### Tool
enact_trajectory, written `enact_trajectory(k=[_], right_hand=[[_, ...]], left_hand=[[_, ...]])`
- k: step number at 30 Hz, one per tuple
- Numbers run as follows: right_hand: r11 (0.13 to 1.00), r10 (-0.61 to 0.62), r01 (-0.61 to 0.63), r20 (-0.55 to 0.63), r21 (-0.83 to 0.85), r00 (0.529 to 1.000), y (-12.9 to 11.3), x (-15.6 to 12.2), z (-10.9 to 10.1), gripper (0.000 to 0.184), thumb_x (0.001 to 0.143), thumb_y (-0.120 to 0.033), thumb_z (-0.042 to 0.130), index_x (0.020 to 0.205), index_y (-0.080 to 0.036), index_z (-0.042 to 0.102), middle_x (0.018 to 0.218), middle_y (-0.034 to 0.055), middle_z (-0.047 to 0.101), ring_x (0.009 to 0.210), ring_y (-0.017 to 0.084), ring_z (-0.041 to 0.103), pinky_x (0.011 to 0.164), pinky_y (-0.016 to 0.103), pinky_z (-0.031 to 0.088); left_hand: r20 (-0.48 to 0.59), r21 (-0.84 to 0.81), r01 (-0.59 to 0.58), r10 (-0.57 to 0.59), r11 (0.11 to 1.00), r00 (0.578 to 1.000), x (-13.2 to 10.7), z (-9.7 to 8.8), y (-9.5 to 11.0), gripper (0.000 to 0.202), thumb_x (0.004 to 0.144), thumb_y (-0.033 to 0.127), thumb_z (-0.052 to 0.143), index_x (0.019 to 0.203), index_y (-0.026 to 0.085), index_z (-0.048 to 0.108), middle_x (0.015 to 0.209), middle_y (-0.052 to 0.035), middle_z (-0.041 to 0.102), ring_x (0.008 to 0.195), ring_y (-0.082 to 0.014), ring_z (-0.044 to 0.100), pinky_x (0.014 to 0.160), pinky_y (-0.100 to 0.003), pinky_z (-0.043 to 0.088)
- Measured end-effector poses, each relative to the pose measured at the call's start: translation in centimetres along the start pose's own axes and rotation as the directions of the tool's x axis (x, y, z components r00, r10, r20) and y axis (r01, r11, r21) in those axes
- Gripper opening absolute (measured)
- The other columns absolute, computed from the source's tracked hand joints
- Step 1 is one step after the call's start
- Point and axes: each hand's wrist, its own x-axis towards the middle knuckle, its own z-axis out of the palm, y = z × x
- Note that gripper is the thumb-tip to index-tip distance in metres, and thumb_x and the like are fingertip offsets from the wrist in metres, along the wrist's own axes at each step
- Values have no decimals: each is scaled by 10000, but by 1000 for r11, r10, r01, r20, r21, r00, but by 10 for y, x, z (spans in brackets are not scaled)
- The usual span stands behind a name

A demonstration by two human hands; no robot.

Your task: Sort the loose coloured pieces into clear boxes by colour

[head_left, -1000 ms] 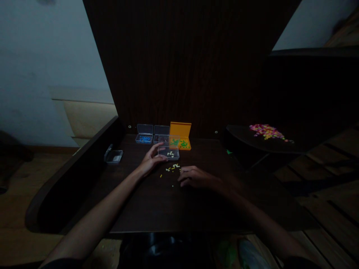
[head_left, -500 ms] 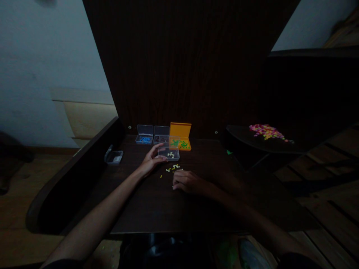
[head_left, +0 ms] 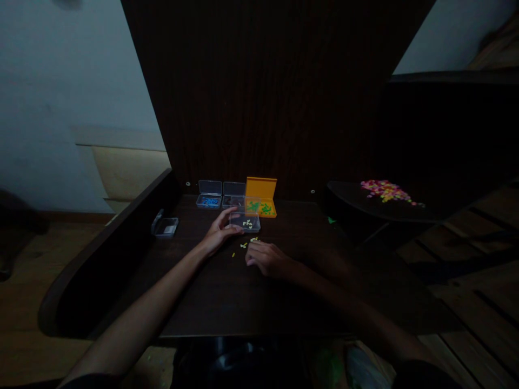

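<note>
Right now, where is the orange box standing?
In the head view, the orange box stands open at the back of the table, directly right of two small clear boxes, with another clear box just in front of it.

We see our left hand resting against the near left edge of a clear plastic box holding pale yellow beads. Our right hand lies curled on the dark table, beside loose yellow beads. Behind stands an open orange box of green beads.
</note>
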Motion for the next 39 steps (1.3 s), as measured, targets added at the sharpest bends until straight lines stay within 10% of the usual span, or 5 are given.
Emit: enact_trajectory(k=[7, 22, 28, 39], right_hand=[[982, 188, -184, -328, 43, 926, 32, 27, -36, 132, 944, -166, 503, 843, -181, 587, 861, 54, 618, 827, 169, 569, 748, 288, 467], [952, 304, -282, -308, 115, 901, 48, 10, -40, 205, 935, -154, 477, 1017, -174, 663, 993, 85, 632, 905, 190, 594, 825, 343, 495], [960, 208, -196, -41, 202, 977, 52, -15, -41, 149, 907, -155, 560, 924, -156, 708, 918, 70, 633, 826, 160, 612, 744, 282, 495], [951, 243, -270, 178, 151, 954, 52, -16, -35, 159, 914, -195, 599, 999, -152, 727, 982, 82, 671, 895, 168, 631, 821, 295, 491]], left_hand=[[7, -11, 18, -18, 1000, 1000, -2, 2, 1, 733, 595, 116, 800, 1271, 234, 542, 1245, -84, 551, 779, -110, 654, 852, -364, 561], [-3, -5, 19, -19, 1000, 1000, -3, 3, 2, 721, 604, 126, 793, 1271, 229, 538, 1274, -90, 534, 784, -116, 657, 862, -383, 560], [-17, -15, 27, -27, 1000, 999, -1, 2, 2, 728, 583, 117, 793, 1254, 230, 534, 1271, -89, 531, 762, -107, 660, 822, -345, 570], [-22, -7, 16, -16, 1000, 1000, -2, 2, 4, 704, 599, 120, 790, 1248, 229, 539, 1274, -96, 532, 769, -115, 666, 827, -358, 572]])
